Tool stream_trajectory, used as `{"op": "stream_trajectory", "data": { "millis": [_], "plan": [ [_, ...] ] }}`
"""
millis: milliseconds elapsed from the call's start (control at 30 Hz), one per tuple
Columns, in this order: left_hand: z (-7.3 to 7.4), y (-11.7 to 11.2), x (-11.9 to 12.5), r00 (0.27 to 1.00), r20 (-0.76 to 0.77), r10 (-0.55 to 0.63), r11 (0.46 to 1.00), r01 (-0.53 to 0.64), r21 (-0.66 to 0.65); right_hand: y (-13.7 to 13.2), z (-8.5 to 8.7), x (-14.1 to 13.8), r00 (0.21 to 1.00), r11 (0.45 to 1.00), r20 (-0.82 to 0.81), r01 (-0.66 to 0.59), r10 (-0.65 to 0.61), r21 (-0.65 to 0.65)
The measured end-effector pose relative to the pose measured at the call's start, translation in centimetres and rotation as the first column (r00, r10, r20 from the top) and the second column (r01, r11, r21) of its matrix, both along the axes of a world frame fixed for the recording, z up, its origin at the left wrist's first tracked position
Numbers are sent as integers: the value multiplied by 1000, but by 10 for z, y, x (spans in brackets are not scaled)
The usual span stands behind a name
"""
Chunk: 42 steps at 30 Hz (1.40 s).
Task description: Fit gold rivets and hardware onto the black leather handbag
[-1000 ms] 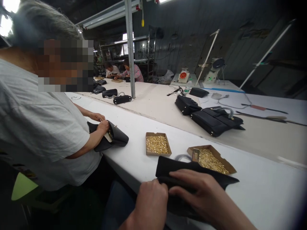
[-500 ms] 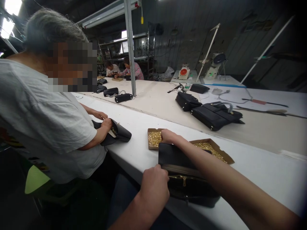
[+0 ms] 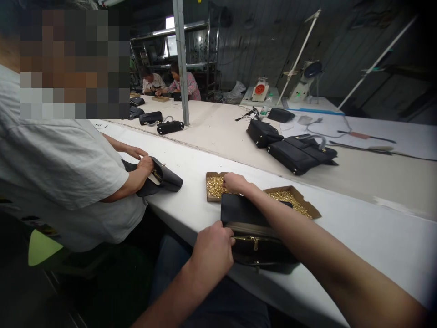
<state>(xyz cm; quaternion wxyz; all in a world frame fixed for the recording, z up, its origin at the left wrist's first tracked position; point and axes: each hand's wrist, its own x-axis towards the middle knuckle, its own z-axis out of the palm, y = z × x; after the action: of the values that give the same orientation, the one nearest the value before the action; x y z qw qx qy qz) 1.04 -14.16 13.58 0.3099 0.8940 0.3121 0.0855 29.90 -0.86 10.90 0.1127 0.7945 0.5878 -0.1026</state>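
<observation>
A black handbag [image 3: 251, 228] with a gold zipper lies at the near edge of the white table [image 3: 358, 237]. My left hand [image 3: 211, 253] grips its near left corner. My right hand [image 3: 234, 182] reaches past the bag into a small cardboard box [image 3: 213, 187] full of small gold pieces, its fingers curled down onto them. Whether it holds any pieces cannot be told. A second open cardboard tray [image 3: 293, 200] of gold pieces sits just right of my forearm.
A co-worker in a white shirt [image 3: 64, 173] sits close on my left, handling a black bag [image 3: 164, 180]. Several black bags [image 3: 293, 152] lie on the beige table behind. A metal post [image 3: 180, 64] stands mid-table. Two people work at the far end.
My right hand left the bag and reached forward into the left box of gold pieces. The bag now lies with its zipper side toward me. The view has tilted down slightly.
</observation>
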Motion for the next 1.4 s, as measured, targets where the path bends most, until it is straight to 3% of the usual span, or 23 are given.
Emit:
{"op": "stream_trajectory", "data": {
  "millis": [100,200,267,367,400,433,533,633,733,867,1067,1200,1400],
  "plan": [
    [-1,0,2,1000,4,-4,1000,4,3,0,12,-3,999,994,-35,-10,14,107],
    [-3,4,0,999,45,-6,999,8,-44,-8,40,-11,992,953,-114,-12,49,303],
    [-6,9,-3,995,101,-9,994,20,-106,-26,65,-20,978,892,-191,7,89,452],
    [-11,19,-10,979,202,-24,972,70,-223,-74,97,-41,910,767,-365,89,196,635],
    [-13,23,-11,974,223,-31,963,88,-254,-96,104,-51,818,692,-505,197,274,694],
    [-14,26,-13,971,234,-39,955,105,-279,-118,107,-61,731,661,-600,279,324,696],
    [-15,36,-13,966,247,-69,942,145,-303,-183,98,-94,653,682,-710,394,264,616],
    [-14,45,-10,957,260,-126,934,203,-294,-229,69,-118,711,710,-675,372,196,598],
    [-16,54,-7,945,269,-184,908,268,-321,-250,41,-124,795,709,-558,252,236,659],
    [-23,63,-5,943,278,-183,856,292,-427,-256,26,-120,821,697,-471,130,323,705],
    [-31,72,-5,951,280,-132,702,289,-651,-254,24,-121,868,688,-355,22,347,725],
    [-30,75,-4,946,292,-139,712,300,-634,-248,21,-129,875,695,-312,-39,371,718],
    [-38,82,-4,925,329,-190,670,367,-645,-233,18,-133,893,733,-281,-75,351,676]
  ]
}}
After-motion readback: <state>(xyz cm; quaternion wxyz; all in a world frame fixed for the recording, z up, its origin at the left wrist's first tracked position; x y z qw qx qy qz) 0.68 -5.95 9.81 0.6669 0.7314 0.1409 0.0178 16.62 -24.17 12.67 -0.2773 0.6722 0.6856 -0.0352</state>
